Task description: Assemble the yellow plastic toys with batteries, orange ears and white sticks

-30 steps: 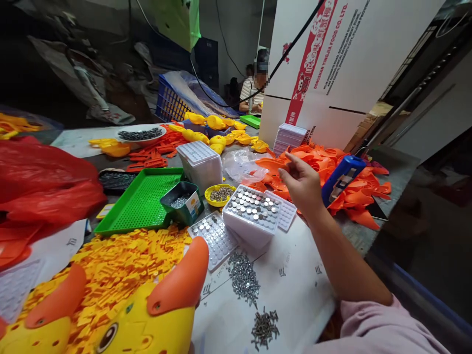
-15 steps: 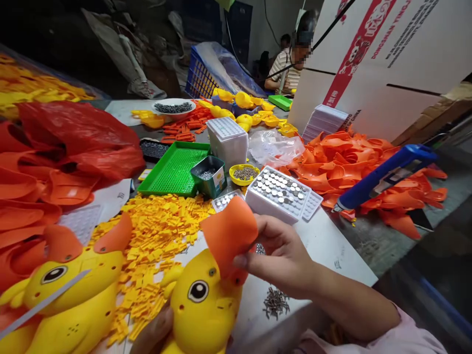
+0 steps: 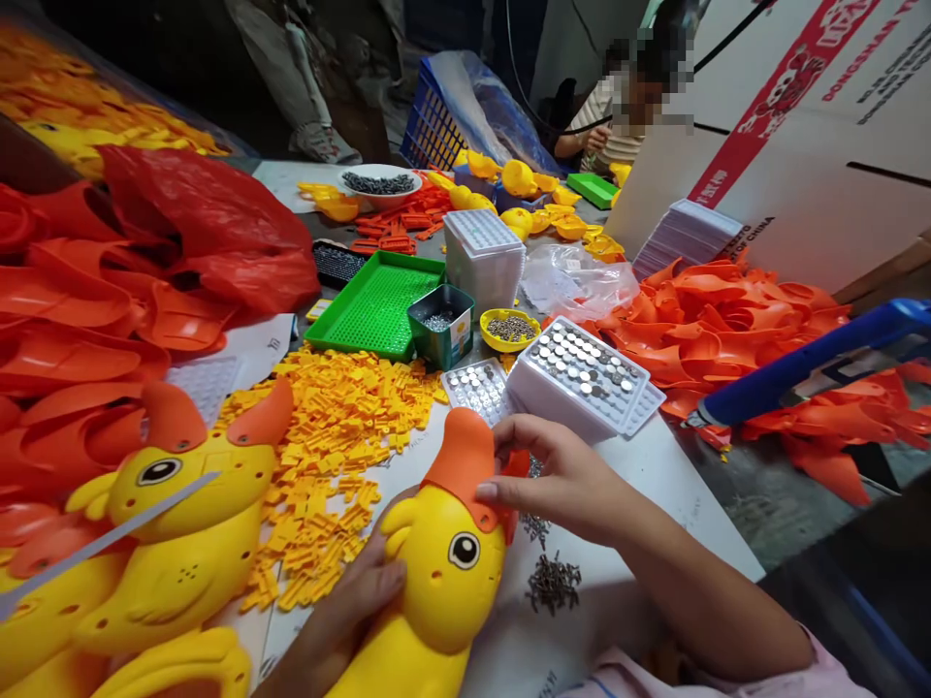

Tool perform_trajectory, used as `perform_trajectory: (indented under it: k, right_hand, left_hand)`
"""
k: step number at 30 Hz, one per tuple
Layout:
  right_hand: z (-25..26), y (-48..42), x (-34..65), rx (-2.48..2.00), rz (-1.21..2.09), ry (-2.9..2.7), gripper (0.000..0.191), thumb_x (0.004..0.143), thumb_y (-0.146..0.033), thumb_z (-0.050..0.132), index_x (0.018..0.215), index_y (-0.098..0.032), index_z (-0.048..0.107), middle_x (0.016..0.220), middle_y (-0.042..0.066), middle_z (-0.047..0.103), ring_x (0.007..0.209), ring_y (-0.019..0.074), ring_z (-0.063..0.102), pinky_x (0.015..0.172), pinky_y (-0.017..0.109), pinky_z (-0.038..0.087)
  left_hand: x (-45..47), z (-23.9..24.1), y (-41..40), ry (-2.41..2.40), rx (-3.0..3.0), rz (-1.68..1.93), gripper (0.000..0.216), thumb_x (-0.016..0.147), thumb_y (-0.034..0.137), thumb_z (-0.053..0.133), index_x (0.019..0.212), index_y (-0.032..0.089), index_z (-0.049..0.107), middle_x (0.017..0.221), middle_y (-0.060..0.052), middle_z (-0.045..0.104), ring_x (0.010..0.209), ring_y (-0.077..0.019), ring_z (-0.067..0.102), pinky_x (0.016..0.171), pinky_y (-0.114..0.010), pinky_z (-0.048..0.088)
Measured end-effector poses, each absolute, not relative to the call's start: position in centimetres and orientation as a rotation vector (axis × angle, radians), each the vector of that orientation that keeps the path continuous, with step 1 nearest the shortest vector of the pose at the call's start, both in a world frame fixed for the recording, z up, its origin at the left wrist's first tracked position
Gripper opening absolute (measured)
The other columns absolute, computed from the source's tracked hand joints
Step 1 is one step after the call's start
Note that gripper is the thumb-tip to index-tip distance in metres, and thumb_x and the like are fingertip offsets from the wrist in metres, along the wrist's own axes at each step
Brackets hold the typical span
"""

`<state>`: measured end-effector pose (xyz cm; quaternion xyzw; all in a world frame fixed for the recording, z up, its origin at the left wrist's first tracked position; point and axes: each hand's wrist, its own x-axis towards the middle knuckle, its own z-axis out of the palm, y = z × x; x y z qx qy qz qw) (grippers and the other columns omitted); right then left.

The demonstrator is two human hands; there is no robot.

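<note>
**Inspector:** What printing is showing?

**Operator:** The white carton (image 3: 850,204) is displaying "DONGSHAN" in red and "OF CHINA" in black; the upper lettering is running out of view. The dark green tin (image 3: 428,344) is carrying a label, its print too small for reading.

**Inspector:** State both grips and the position of the yellow duck (image 3: 436,591).

**Operator:** My left grip (image 3: 368,582) is holding the yellow duck from behind, at neck height, over the white sheet (image 3: 640,475) at lower middle. My right grip (image 3: 549,480) is pinching the orange piece (image 3: 460,448) at the top of the head, thumb pressing its outer face.

**Inspector:** Edges and working room?

**Operator:** The sheet's right edge is running beyond my right forearm (image 3: 690,562), grey desk (image 3: 734,485) showing past it. The dark screw pile (image 3: 553,584) is lying just beside the yellow duck; the disc tray (image 3: 582,368) is standing behind my right grip. The blue tool (image 3: 800,378) is spanning the orange pile (image 3: 727,310), tip pointing left.

**Inspector:** Changes?

**Operator:** Compared with half a second ago, the head is facing further right, its eye now sitting near the right outline. One second ago my right grip was reaching over the orange pile; now it is working at the head.
</note>
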<state>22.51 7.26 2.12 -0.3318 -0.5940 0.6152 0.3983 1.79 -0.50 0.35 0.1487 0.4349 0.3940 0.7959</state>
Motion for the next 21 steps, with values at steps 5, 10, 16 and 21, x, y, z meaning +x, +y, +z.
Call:
perform_trajectory:
  k: [5, 10, 16, 21]
  right_hand:
    - [2.0, 6.5, 21.9, -0.645, 1.778, -1.223, 0.07, 0.083, -0.025, 0.087, 0.133, -0.02, 0.038, 0.126, 0.008, 0.038, 0.109, 0.025, 0.046, 0.087, 0.027, 0.05]
    - [1.7, 5.9, 20.5, -0.544, 1.856, -1.132, 0.048, 0.088, -0.023, 0.076, 0.125, -0.016, 0.046, 0.122, 0.009, 0.043, 0.11, 0.0247, 0.046, 0.092, 0.028, 0.048]
    - [1.4, 6.3, 21.3, -0.757, 1.739, -1.323, 0.048, 0.09, -0.028, 0.076, 0.127, -0.018, 0.048, 0.117, 0.007, 0.047, 0.107, 0.0263, 0.048, 0.089, 0.031, 0.05]
    - [1.8, 6.0, 21.5, -0.828, 1.287, -1.501, 0.042, 0.093, -0.023, 0.07, 0.128, -0.017, 0.049, 0.119, 0.008, 0.045, 0.109, 0.0276, 0.045, 0.096, 0.037, 0.043]
  left_hand:
    - [3.1, 1.2, -0.1, 1.009, 0.469, 0.897, 0.101, 0.051, 0.04, 0.082, 0.135, 0.034, 0.026, 0.132, -0.007, 0.045, 0.104, -0.0282, 0.058, 0.078, -0.03, 0.051]
    - [3.6, 1.2, -0.8, 1.024, 0.524, 0.929, 0.104, 0.047, 0.043, 0.085, 0.132, 0.035, 0.026, 0.136, -0.006, 0.038, 0.112, -0.0298, 0.053, 0.081, -0.03, 0.051]
    - [4.0, 1.3, -1.0, 0.998, 0.491, 0.988, 0.081, 0.052, 0.034, 0.084, 0.119, 0.029, 0.04, 0.112, -0.003, 0.051, 0.09, -0.0183, 0.059, 0.07, -0.023, 0.051]
    - [2.7, 1.1, -0.4, 0.992, 0.431, 1.068, 0.077, 0.046, 0.027, 0.087, 0.112, 0.022, 0.048, 0.108, -0.006, 0.058, 0.087, -0.0188, 0.061, 0.068, -0.024, 0.052]
